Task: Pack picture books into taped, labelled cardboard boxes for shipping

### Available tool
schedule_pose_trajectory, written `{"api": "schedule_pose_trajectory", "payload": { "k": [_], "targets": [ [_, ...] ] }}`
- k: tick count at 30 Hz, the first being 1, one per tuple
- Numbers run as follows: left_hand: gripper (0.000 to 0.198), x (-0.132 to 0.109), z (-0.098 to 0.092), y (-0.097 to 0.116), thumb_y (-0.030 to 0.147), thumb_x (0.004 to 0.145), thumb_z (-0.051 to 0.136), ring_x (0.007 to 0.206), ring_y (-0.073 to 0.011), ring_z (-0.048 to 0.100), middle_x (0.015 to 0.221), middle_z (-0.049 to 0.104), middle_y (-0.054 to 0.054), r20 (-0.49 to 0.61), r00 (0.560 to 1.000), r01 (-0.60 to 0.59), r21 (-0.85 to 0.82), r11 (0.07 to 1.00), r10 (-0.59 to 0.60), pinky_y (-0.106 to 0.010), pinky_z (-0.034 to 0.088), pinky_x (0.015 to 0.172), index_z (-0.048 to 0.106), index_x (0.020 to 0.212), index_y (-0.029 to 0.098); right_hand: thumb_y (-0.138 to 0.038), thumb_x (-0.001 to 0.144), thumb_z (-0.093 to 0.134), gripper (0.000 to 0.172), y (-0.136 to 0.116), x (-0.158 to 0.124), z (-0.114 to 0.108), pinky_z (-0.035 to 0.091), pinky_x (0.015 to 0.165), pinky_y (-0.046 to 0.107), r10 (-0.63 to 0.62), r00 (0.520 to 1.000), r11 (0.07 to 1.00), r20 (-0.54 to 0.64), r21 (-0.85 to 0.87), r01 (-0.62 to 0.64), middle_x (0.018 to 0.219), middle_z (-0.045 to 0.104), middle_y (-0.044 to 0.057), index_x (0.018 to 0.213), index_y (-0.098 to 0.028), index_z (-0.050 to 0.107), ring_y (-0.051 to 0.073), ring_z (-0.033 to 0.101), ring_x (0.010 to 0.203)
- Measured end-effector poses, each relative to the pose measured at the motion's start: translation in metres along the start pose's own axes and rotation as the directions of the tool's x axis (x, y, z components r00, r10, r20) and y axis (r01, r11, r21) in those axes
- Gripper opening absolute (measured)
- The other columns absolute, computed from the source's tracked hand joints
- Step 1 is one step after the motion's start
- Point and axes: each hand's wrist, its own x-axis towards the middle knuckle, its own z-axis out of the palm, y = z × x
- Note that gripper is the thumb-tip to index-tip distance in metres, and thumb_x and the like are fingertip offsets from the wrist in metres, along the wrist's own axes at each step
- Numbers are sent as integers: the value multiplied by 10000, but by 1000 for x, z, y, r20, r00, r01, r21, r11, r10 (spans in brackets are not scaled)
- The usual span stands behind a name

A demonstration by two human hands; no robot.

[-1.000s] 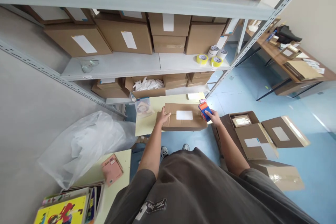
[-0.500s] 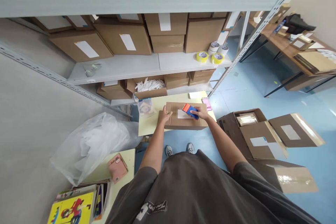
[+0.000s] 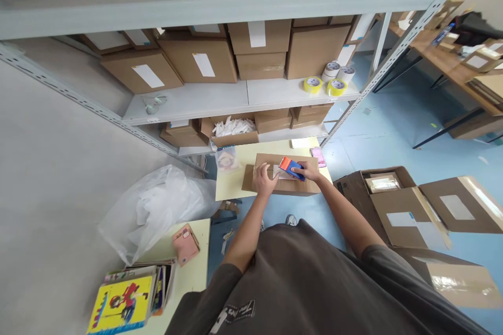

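A closed cardboard box (image 3: 291,189) with a white label (image 3: 277,171) on top lies on the pale yellow table (image 3: 230,184) in front of me. My right hand (image 3: 309,171) grips a blue and orange tape dispenser (image 3: 291,168), tilted over the box top, partly covering the label. My left hand (image 3: 265,180) rests on the left part of the box top, fingers bent and apart, thumb near the label's left edge; nothing shows in it. A brown cardboard piece (image 3: 247,178) sticks out at the box's left side.
Metal shelving (image 3: 188,99) with cardboard boxes rises ahead, with yellow tape rolls (image 3: 313,84) on its middle shelf. Open boxes (image 3: 396,204) stand on the floor at right. A plastic bag (image 3: 157,209), a phone (image 3: 186,244) and books (image 3: 121,301) are at left.
My left hand has moved from the box's left edge rightward onto its top, near the label. The right hand still holds the tape dispenser over the box. The view has shifted slightly.
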Motion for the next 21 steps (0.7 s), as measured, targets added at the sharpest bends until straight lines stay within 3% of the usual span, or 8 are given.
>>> {"api": "schedule_pose_trajectory", "payload": {
  "k": [5, 10, 15, 21],
  "targets": [
    [248, 5, -20, 9, 453, 1037, 664, 1178, -268, 729, 1201, 761, -155, -107, 994, -16, -150, 989, 0, -435, 582, 1060, 755, 1102, 232, -889, 763, 653, 663, -7, 0, 1, 461, 636, 279, 7, 999, 995, 33, -101, -3, 759, 649, 12, 802, -229, 596, 207, 627, 739],
    [306, 14, -37, 6, 485, 1034, 640, 975, -219, 748, 1098, 779, -126, -118, 979, 121, -309, 943, -165, -335, 601, 836, 773, 970, 216, -906, 769, 643, 675, -24, 7, -1, 435, 625, 279, 14, 996, 981, 83, -195, 3, 739, 628, 9, 761, -238, 552, 199, 608, 713],
    [371, 14, -28, -18, 544, 971, 659, 835, -217, 719, 917, 784, -95, -74, 879, 405, -408, 818, -471, -315, 575, 777, 775, 937, 194, -883, 803, 667, 661, -40, 21, -1, 437, 647, 285, 39, 988, 941, 147, -338, 13, 770, 671, 34, 722, -236, 552, 207, 633, 737],
    [372, 7, -16, -67, 551, 909, 670, 854, -235, 718, 861, 774, -84, 1, 756, 604, -384, 698, -654, -328, 563, 809, 791, 905, 200, -841, 833, 703, 625, -62, 44, 3, 464, 663, 287, 130, 971, 888, 199, -460, -24, 878, 768, 74, 797, -217, 689, 224, 683, 769]
  ]
}}
